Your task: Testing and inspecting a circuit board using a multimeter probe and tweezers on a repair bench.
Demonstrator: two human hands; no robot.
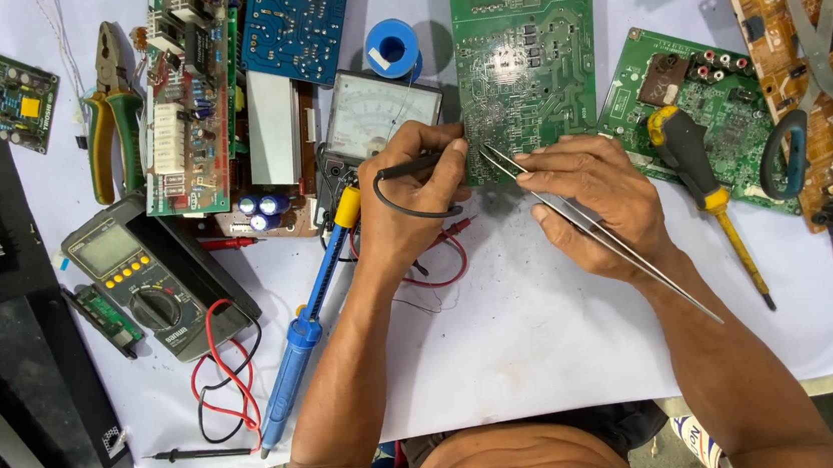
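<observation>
Across the white paper-covered worktable, whose near edge runs just above the person's lap, bare room lies only in front of the forearms, while boards and tools crowd the left, right and far sides. At the lower edge of the long green printed circuit board, the two hands meet, wrists resting on the paper. The left hand curls over and pinches a thin black soldering-iron handle between thumb and fingers, tip at the board's lower-left corner, and the right hand lies flatter, squeezing long steel tweezers whose points touch that same edge.
</observation>
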